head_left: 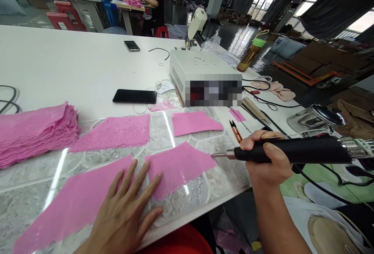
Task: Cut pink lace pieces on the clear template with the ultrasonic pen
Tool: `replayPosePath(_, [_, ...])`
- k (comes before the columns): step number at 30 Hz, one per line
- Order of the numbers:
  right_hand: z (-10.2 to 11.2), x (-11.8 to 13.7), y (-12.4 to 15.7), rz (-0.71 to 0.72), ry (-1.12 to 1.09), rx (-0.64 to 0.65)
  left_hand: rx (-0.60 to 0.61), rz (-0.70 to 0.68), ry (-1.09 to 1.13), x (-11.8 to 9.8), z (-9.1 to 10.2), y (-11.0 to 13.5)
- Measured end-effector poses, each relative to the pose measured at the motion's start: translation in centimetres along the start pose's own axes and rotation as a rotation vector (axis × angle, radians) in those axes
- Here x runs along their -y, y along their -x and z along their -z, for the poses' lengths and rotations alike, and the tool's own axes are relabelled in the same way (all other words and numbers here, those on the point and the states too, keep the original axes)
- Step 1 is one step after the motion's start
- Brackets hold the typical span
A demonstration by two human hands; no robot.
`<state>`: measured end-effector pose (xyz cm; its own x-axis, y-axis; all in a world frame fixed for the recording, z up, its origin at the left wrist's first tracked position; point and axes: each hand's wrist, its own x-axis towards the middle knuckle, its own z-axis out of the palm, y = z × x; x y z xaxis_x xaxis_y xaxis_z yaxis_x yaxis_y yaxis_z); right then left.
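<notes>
My left hand (128, 207) lies flat with fingers spread. Its fingertips rest over the inner edges of two pink fabric pieces: a long one (78, 199) at left and a smaller one (178, 168) at right. In my right hand (271, 156) is a black corded hand tool (295, 149) with a thin metal tip, held level. The tip meets the right corner of the smaller piece; I cannot tell if it presses down. Behind these lie a dotted pink piece (117, 131) and a plain pink piece (194, 123).
A thick stack of pink fabric (35, 133) sits at left. Behind the work stand a grey-white box (204, 63), a black phone (134, 96) and orange thread snips (235, 131). A glass jar (312, 118) is at right. Farther back, a person (154, 4) sits sewing.
</notes>
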<state>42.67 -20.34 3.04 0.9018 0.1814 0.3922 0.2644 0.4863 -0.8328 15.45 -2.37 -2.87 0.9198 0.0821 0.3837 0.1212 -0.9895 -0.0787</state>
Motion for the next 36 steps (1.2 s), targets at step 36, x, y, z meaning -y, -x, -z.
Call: replayPosePath(36, [-4.3,-1.9,0.3,0.057,-0.025,0.167,0.003,0.044,0.034,-0.5,0.0,0.1])
